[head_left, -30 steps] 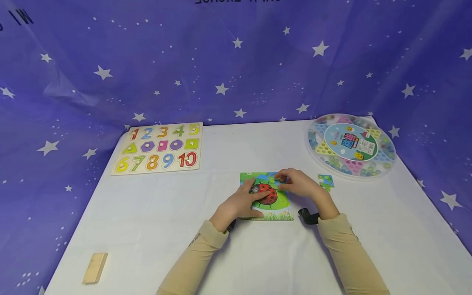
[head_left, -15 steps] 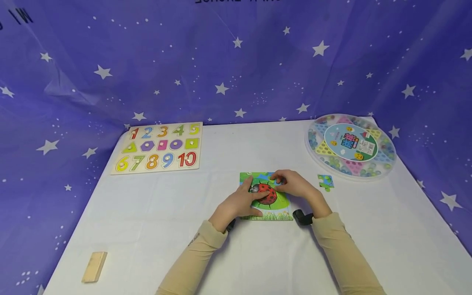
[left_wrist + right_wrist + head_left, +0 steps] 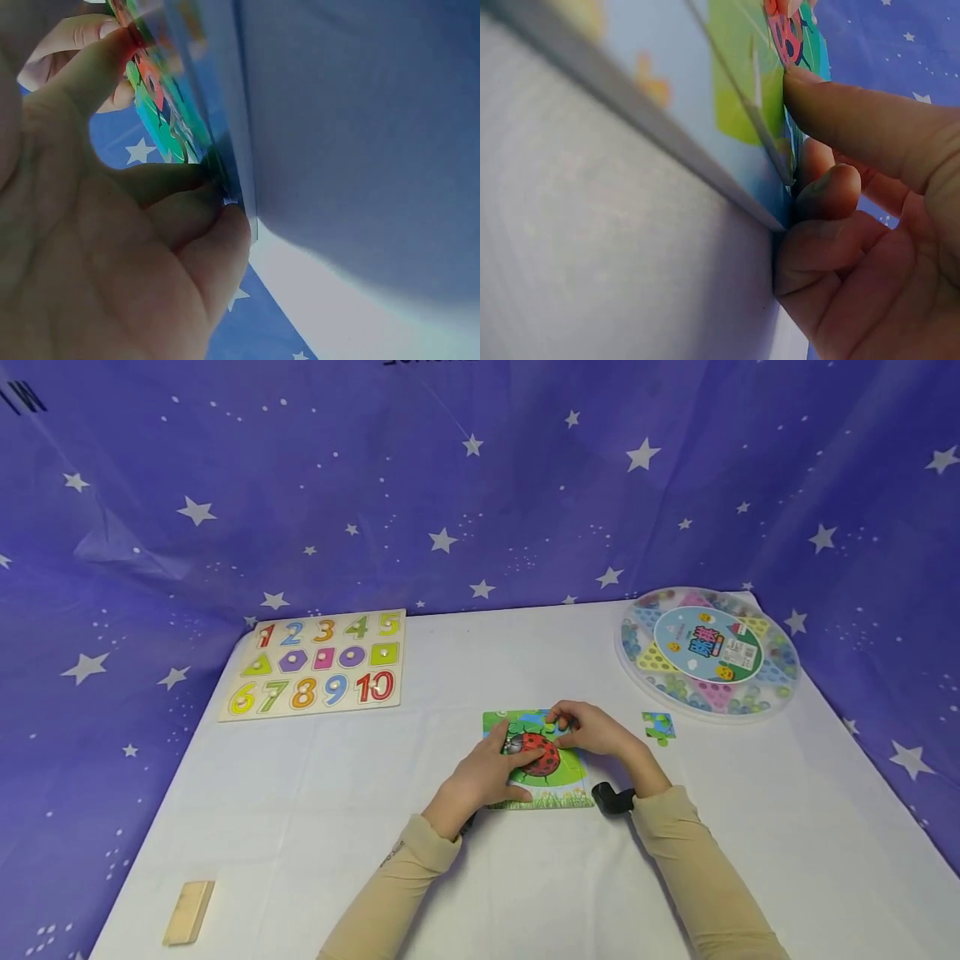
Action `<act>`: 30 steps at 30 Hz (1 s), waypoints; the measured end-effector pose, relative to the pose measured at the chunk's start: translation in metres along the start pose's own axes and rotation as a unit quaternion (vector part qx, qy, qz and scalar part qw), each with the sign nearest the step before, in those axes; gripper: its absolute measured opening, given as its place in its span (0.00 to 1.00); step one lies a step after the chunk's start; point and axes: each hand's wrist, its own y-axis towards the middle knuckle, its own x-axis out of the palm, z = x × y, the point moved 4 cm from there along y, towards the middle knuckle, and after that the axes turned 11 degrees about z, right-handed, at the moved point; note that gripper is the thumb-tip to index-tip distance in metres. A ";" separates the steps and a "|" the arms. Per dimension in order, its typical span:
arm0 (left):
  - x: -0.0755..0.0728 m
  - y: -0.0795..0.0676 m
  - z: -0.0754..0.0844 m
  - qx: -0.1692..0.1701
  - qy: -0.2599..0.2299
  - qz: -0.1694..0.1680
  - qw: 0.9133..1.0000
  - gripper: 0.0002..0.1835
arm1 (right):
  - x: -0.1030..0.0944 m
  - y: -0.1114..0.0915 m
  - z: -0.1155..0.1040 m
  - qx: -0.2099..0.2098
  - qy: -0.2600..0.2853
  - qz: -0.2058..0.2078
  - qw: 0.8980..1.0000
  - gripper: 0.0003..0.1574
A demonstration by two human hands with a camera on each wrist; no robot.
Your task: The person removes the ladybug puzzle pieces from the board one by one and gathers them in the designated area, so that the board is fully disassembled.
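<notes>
A square ladybug jigsaw puzzle (image 3: 570, 797) lies flat in the middle of the white table. My left hand (image 3: 483, 774) rests across its left side, thumb and index finger spread over the ladybug; the other fingers reach over the left part. At the upper right of the puzzle, my right hand (image 3: 592, 729) has its thumb and curled fingers around a puzzle piece, mostly hidden by the fingers. The right wrist view shows a slightly raised piece edge beside the thumb (image 3: 832, 105). A loose puzzle piece (image 3: 660, 725), blue and green, lies right of the right hand.
A wooden number board (image 3: 315, 664) lies at the back left. A round Chinese checkers box (image 3: 630, 668) with marbles lies at the back right. A small wooden block (image 3: 189, 912) is near the front left. A purple starry cloth (image 3: 450, 485) hangs behind the table (image 3: 315, 827).
My right hand has moved slightly left over the puzzle's upper right. The left hand stays on the puzzle. The whole head view has shifted a little.
</notes>
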 end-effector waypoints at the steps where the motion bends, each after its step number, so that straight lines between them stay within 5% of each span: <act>1: 0.000 0.000 0.000 0.002 0.010 -0.001 1.000 0.38 | 0.000 0.000 0.000 -0.002 -0.004 0.003 1.000 0.16; 8: -0.001 -0.001 -0.002 0.012 0.040 -0.005 0.999 0.38 | -0.001 0.001 -0.003 -0.013 -0.035 0.059 0.998 0.10; 17: 0.000 -0.001 -0.006 0.013 0.006 -0.008 1.000 0.38 | 0.001 0.001 -0.010 -0.012 -0.070 0.026 0.997 0.10; 30: 0.004 0.001 -0.014 0.020 -0.027 -0.011 0.999 0.38 | 0.004 0.004 -0.013 -0.042 -0.123 0.050 0.990 0.09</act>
